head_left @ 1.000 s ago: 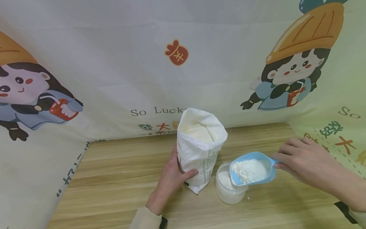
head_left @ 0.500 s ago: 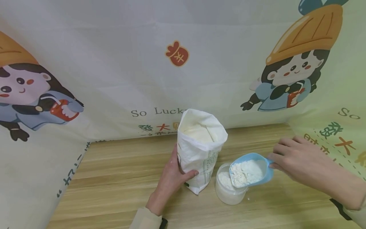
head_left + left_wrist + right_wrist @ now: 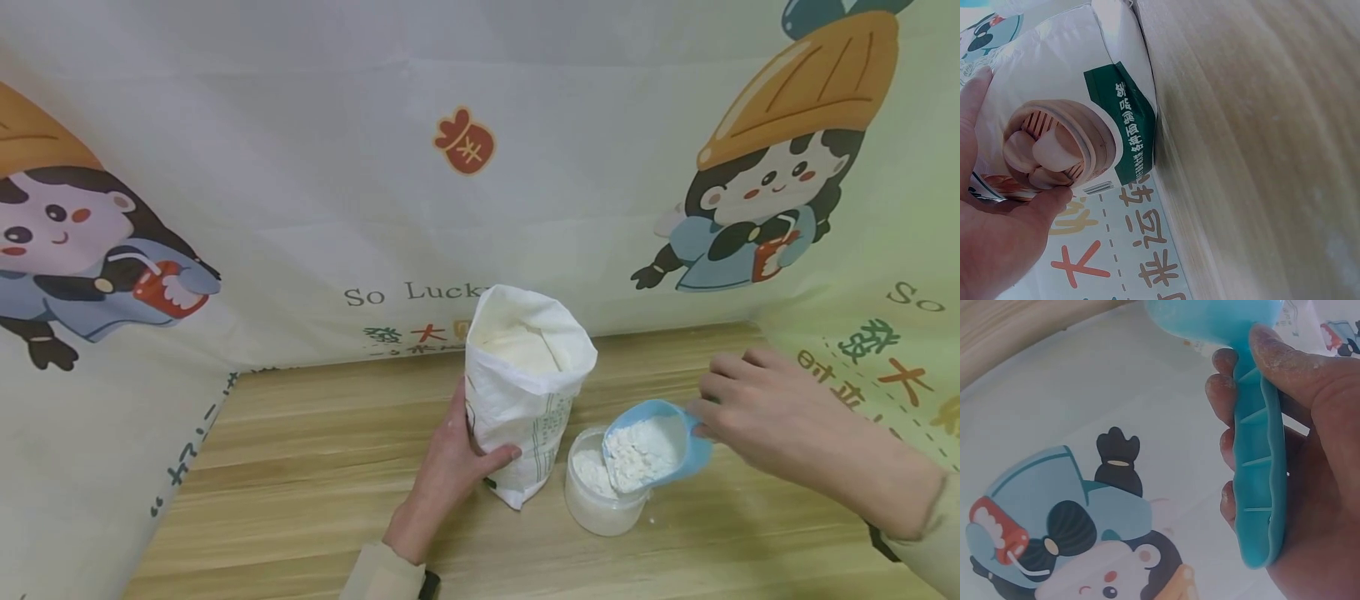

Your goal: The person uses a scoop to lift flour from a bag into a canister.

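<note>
My right hand (image 3: 780, 417) grips the handle of a blue scoop (image 3: 697, 458) heaped with white flour (image 3: 641, 450). In the right wrist view the fingers wrap the ribbed handle (image 3: 1257, 462), and the thumb bears white dust. The scoop's front lip hangs tilted over a clear plastic jar (image 3: 603, 517) with white powder inside. To the jar's left stands an open white flour bag (image 3: 517, 425), filled with pale powder. My left hand (image 3: 450, 471) holds this bag from its left side, thumb across the front. A bun steamer picture shows on the bag (image 3: 1060, 144) in the left wrist view.
Everything stands on a wood-grain tabletop (image 3: 300, 467). A pale printed cloth (image 3: 337, 167) with cartoon figures hangs behind and along both sides. A few white specks lie on the table just right of the jar.
My right hand has shifted left and turned, tilting the scoop further down toward the jar. The flour in it has slid toward the front lip. Left hand and bag stay put.
</note>
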A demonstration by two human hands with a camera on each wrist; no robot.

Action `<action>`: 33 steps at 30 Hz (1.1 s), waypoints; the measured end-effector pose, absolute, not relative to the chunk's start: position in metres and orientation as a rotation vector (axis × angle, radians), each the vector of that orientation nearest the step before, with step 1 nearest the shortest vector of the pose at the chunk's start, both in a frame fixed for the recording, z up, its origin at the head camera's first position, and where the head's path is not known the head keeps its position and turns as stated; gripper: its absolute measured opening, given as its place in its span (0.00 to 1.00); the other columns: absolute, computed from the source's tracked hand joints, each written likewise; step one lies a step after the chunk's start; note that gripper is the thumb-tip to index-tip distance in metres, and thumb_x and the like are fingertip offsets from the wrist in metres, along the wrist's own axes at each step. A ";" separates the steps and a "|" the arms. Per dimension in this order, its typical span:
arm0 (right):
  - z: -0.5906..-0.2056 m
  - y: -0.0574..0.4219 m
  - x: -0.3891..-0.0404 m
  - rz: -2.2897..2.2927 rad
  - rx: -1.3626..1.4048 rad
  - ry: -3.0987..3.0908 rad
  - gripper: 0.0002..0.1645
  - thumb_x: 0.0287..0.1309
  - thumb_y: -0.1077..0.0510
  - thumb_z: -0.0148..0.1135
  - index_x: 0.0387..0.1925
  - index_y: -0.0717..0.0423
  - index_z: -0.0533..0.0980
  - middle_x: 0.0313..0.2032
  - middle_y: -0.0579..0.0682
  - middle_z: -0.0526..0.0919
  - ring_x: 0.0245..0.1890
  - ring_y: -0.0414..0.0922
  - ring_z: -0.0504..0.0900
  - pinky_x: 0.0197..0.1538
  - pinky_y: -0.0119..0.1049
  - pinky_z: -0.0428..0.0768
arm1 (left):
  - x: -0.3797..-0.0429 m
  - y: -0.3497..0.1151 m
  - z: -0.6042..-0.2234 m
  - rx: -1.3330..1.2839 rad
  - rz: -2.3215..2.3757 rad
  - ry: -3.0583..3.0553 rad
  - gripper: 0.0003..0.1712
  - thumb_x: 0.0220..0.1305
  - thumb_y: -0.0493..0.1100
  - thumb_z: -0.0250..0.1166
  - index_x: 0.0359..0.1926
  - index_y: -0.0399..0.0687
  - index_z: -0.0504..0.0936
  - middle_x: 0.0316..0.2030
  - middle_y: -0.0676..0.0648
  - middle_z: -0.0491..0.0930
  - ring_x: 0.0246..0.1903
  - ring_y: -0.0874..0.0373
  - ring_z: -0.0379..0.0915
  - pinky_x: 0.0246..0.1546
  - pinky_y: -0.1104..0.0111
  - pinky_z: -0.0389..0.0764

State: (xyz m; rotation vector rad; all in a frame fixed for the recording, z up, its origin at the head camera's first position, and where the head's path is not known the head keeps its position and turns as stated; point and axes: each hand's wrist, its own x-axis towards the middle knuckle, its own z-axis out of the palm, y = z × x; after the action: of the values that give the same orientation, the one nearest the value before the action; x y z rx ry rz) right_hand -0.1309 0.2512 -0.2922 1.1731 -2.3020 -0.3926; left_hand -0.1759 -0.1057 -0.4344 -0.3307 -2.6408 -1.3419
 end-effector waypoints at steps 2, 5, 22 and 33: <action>-0.290 0.248 -0.130 -0.429 1.158 -2.334 0.15 0.45 0.47 0.82 0.25 0.46 0.82 0.26 0.42 0.78 0.29 0.46 0.70 0.32 0.40 0.68 | -0.176 -0.106 -0.434 -0.333 -1.341 -2.640 0.71 0.48 0.50 0.85 0.82 0.53 0.46 0.72 0.35 0.68 0.68 0.38 0.68 0.68 0.44 0.69; -0.287 0.244 -0.130 -0.467 1.144 -2.358 0.15 0.46 0.47 0.82 0.25 0.46 0.82 0.26 0.42 0.79 0.30 0.46 0.70 0.31 0.39 0.68 | -0.176 -0.106 -0.434 -0.334 -1.336 -2.640 0.71 0.48 0.49 0.85 0.82 0.54 0.46 0.72 0.35 0.68 0.68 0.38 0.68 0.68 0.44 0.69; -0.282 0.230 -0.134 -0.563 1.195 -2.258 0.16 0.39 0.64 0.81 0.21 0.50 0.77 0.23 0.46 0.77 0.26 0.47 0.68 0.27 0.38 0.63 | -0.176 -0.106 -0.435 -0.330 -1.346 -2.639 0.71 0.48 0.49 0.85 0.82 0.52 0.46 0.71 0.34 0.68 0.68 0.38 0.68 0.68 0.44 0.68; -0.282 0.226 -0.133 -0.580 1.195 -2.260 0.18 0.38 0.64 0.82 0.19 0.50 0.76 0.23 0.46 0.74 0.27 0.48 0.66 0.29 0.40 0.64 | -0.176 -0.105 -0.435 -0.330 -1.344 -2.644 0.71 0.48 0.49 0.85 0.83 0.52 0.45 0.71 0.34 0.68 0.68 0.38 0.68 0.68 0.44 0.68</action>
State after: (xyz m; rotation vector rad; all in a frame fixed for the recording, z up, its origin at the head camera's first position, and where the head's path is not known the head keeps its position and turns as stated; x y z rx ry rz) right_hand -0.1330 0.2257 -0.2818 1.1954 -2.2604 -0.5799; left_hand -0.1759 -0.1053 -0.4349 -0.3302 -2.6438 -1.3443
